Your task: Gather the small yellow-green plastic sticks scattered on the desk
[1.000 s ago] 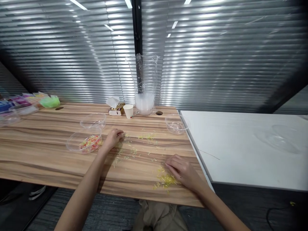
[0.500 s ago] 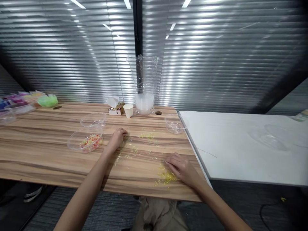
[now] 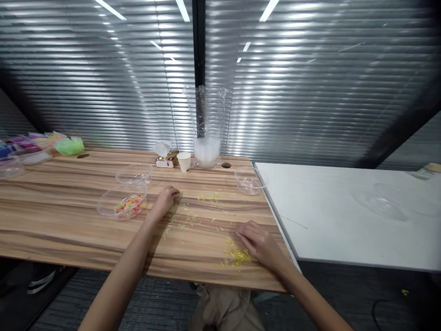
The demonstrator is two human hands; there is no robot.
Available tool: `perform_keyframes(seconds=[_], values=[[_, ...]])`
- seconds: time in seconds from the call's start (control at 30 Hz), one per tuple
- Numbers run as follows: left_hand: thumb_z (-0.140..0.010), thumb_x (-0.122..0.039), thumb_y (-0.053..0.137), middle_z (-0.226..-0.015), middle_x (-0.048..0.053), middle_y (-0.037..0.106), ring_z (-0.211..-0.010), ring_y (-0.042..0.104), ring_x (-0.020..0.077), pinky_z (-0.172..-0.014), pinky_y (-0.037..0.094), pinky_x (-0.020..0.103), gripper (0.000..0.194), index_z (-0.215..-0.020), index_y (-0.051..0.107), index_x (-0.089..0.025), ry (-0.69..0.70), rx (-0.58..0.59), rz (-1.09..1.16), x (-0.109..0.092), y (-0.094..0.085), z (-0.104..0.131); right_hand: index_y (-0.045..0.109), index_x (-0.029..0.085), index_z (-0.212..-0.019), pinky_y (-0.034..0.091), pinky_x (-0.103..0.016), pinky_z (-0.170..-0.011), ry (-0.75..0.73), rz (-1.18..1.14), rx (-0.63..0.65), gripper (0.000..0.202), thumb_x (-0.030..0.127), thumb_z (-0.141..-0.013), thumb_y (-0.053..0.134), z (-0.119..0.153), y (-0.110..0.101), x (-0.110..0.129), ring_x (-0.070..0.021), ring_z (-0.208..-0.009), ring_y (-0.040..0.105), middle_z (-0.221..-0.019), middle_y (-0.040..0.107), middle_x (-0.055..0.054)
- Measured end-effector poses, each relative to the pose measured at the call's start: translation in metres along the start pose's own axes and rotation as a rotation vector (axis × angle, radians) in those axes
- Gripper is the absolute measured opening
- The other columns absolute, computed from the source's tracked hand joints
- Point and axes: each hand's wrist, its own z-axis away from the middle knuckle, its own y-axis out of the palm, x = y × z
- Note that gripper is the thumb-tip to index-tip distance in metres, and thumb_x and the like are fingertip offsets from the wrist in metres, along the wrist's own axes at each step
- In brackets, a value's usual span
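Note:
My left hand (image 3: 166, 199) rests on the wooden table with its fingers pinched together, at the upper left edge of scattered pale green bits (image 3: 182, 220). Whatever is between those fingertips is too small to make out. On the right, my right hand (image 3: 255, 240) lies beside a pile of small yellow bits (image 3: 237, 255), its fingers closed together and the tips hidden against the tabletop. More yellow bits (image 3: 211, 197) lie farther back between the hands. A clear bowl (image 3: 128, 207) with red, orange and green bits stands left of my left hand.
Clear bowls stand behind the filled one (image 3: 134, 173) and at the back right (image 3: 249, 183). A tissue box (image 3: 167, 159), paper cup (image 3: 184, 162) and bagged stack of clear containers (image 3: 206, 151) line the back. A white table (image 3: 330, 211) adjoins on the right.
The camera view has shifted slightly. Both hands stay in nearly the same places over the table, and the bits look much the same.

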Motion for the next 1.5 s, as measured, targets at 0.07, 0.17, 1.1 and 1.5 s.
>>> perform_keyframes(seconds=[0.07,0.17,1.1,1.5], values=[[-0.078,-0.02,0.048,-0.073,0.009,0.065,-0.075,0.059,0.0214,-0.073,0.046,0.032,0.022,-0.067,0.066,-0.015,-0.008,0.0,-0.003,0.002,0.0,0.001,0.063,0.018,-0.086,0.05,-0.031,-0.067,0.004,-0.006,-0.007,0.02,0.013,-0.094,0.045,0.0,0.0,0.0,-0.0185,-0.075,0.06,-0.081,0.068,-0.007],[-0.078,-0.019,0.048,-0.074,0.009,0.065,-0.073,0.059,0.0209,-0.072,0.045,0.031,0.021,-0.067,0.066,-0.015,-0.027,-0.012,-0.013,0.004,-0.002,0.002,0.063,0.018,-0.086,0.05,-0.032,-0.067,0.009,-0.007,-0.012,0.02,0.013,-0.094,0.046,0.001,0.001,-0.001,-0.0186,-0.075,0.06,-0.081,0.068,-0.007],[-0.081,-0.013,0.047,-0.081,0.007,0.064,-0.08,0.059,0.0211,-0.073,0.044,0.03,0.012,-0.077,0.057,-0.017,-0.013,0.0,-0.103,-0.01,0.009,-0.008,0.062,0.018,-0.088,0.051,-0.032,-0.067,-0.013,-0.011,0.013,0.018,0.011,-0.092,0.047,0.002,0.001,-0.003,-0.0195,-0.075,0.061,-0.08,0.068,-0.007],[-0.081,-0.016,0.051,-0.085,0.008,0.064,-0.086,0.059,0.0227,-0.078,0.045,0.032,0.013,-0.076,0.062,-0.018,0.03,0.07,-0.15,-0.014,0.012,-0.011,0.064,0.018,-0.088,0.051,-0.033,-0.069,-0.006,-0.016,0.017,0.019,0.012,-0.093,0.047,0.003,0.003,-0.005,-0.0193,-0.076,0.061,-0.081,0.068,-0.007]])
